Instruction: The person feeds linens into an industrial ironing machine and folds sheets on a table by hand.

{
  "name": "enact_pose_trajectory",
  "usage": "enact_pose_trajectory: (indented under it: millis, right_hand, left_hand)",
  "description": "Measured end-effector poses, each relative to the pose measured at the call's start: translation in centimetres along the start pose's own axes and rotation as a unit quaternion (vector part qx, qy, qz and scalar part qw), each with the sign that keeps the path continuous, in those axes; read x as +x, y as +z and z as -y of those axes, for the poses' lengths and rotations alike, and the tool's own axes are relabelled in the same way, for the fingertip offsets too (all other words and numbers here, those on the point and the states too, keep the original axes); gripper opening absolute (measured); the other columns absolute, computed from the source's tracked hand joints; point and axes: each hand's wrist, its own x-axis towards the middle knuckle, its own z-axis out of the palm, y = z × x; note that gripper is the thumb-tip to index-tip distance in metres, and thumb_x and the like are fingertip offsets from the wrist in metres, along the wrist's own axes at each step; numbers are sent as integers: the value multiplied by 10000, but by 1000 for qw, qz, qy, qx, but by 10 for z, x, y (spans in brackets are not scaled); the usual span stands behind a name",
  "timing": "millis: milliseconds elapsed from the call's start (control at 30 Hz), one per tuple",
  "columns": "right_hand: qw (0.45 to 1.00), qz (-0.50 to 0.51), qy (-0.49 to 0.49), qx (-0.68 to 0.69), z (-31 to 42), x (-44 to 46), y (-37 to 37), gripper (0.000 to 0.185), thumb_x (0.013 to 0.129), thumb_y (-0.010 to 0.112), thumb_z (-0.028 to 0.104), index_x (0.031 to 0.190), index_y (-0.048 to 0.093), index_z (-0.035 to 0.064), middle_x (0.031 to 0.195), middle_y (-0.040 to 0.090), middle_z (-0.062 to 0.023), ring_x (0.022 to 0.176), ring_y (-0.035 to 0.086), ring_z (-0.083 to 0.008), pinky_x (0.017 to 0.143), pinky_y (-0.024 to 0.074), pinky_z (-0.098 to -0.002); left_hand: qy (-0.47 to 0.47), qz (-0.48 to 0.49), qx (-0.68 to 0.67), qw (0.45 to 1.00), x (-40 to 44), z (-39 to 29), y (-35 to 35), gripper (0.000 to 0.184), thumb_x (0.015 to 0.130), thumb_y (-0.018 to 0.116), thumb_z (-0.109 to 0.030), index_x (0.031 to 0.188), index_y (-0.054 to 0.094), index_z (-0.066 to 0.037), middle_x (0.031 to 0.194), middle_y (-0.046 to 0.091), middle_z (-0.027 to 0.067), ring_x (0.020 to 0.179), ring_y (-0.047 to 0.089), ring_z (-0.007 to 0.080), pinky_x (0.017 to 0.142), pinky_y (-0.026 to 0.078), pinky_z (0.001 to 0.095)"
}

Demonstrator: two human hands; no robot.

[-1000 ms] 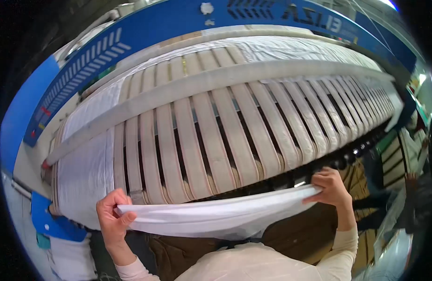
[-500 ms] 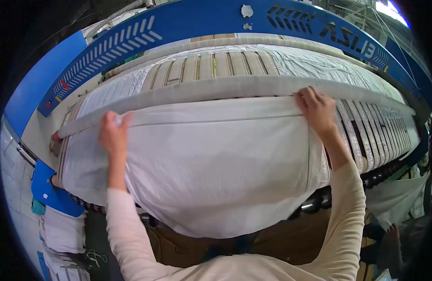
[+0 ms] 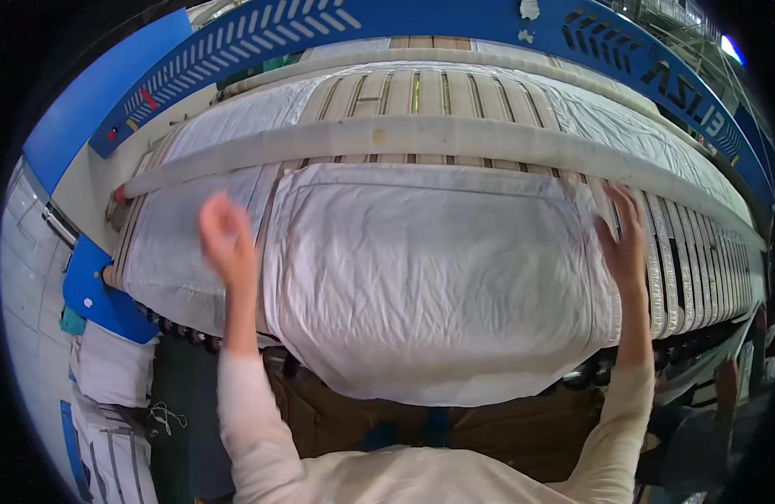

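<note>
A white hemmed cloth (image 3: pixel 438 269), like a pillowcase, lies wrinkled over the belts of an ironing machine, its near end hanging over the front edge. My left hand (image 3: pixel 228 239) is raised left of the cloth, apart from it and slightly blurred, with fingers loosely parted and nothing in them. At the cloth's right edge is my right hand (image 3: pixel 624 244), thumb and fingers apart. Its thumb is close to the cloth; I cannot tell whether it touches.
A long pale roller (image 3: pixel 455 139) crosses just behind the cloth. Feed belts (image 3: pixel 681 260) run on the right, and another white sheet (image 3: pixel 182 244) lies left. A blue frame (image 3: pixel 455 21) arches above. Another person's hand (image 3: pixel 727 382) shows at far right. White linen (image 3: pixel 115 370) is stacked lower left.
Both hands have come off the cloth's far corners, which they were holding. The cloth now lies flat on the belts, more wrinkled, its far edge just short of the roller. The view has shifted left.
</note>
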Motion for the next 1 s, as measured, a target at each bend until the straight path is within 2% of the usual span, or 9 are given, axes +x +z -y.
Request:
enact_pose_trajectory:
  millis: [167, 233, 400, 533, 700, 733, 800, 867, 1000]
  right_hand:
    - [913, -316, 206, 156, 14, -214, -18, 181, 1026, 443, 166, 1074, 551, 29, 966, 577, -60, 870, 571, -159, 782, 473, -310]
    - [829, -295, 422, 218, 53, -254, -3, 292, 1025, 438, 299, 1102, 539, 37, 1048, 538, -58, 973, 519, -170, 880, 416, -355]
    - [793, -177, 452, 369, 72, -289, 20, 342, 995, 514, 333, 920, 587, 8, 714, 457, 54, 667, 386, -52, 616, 322, -236]
    - [854, -196, 392, 280, 65, -265, 7, 327, 982, 548, 278, 778, 561, 24, 613, 407, 101, 573, 325, -13, 515, 244, -224]
    - [851, -242, 458, 88, 76, -258, 32, 244, 931, 578, 259, 824, 635, 48, 680, 527, 43, 601, 447, -68, 537, 381, -268]
    - [650, -304, 578, 389, 80, -266, 31, 306, 919, 551, 347, 848, 649, 67, 755, 592, 7, 662, 519, -105, 594, 436, -306]
    - [604, -292, 603, 433, 72, -304, 59, 268, 874, 585, 343, 935, 654, 92, 836, 637, -40, 711, 584, -168, 612, 458, -333]
    - [853, -211, 475, 56, 104, -346, 71, 192, 793, 650, 88, 975, 625, 33, 917, 624, -168, 765, 615, -297, 714, 494, -388]
    - [777, -14, 628, -40, 186, -487, 25, 218, 813, 658, 234, 966, 658, 79, 981, 631, -140, 928, 624, -352, 787, 505, -433]
  left_hand:
    - [-237, 88, -52, 966, -181, 7, -129, 379, 1016, 442, -290, 1228, 494, 20, 1131, 565, 133, 1017, 553, 204, 881, 424, 327]
    - [-411, 89, -152, 895, -233, 0, -115, 455, 997, 485, -360, 1290, 469, -11, 1209, 525, 118, 1099, 509, 203, 932, 400, 351]
    - [-594, 118, -305, 735, -219, -9, -121, 489, 944, 609, -319, 1328, 436, -72, 1261, 468, 100, 1171, 445, 196, 994, 370, 369]
    - [-479, 88, -303, 819, -186, 5, -142, 196, 928, 614, -161, 917, 562, 28, 942, 585, 58, 870, 526, 147, 815, 444, 315]
    - [-503, 44, -219, 835, -197, 34, -130, 405, 923, 625, -281, 1130, 535, 55, 1096, 583, 133, 958, 537, 189, 883, 451, 344]
    - [-485, 134, -257, 825, -213, 69, -127, 503, 911, 645, -314, 1204, 480, 60, 1173, 555, 176, 1050, 532, 231, 912, 450, 369]
    - [-505, 199, -301, 784, -232, 61, -122, 574, 894, 666, -318, 1236, 470, 100, 1274, 509, 230, 1128, 519, 285, 965, 432, 403]
    - [-381, 414, -230, 794, -266, 93, -129, 647, 878, 683, -297, 1314, 433, 110, 1318, 497, 229, 1134, 521, 276, 977, 422, 392]
    - [-343, 512, -98, 781, -319, 104, -133, 473, 878, 675, -335, 1036, 634, 108, 1011, 656, 230, 882, 625, 307, 808, 492, 406]
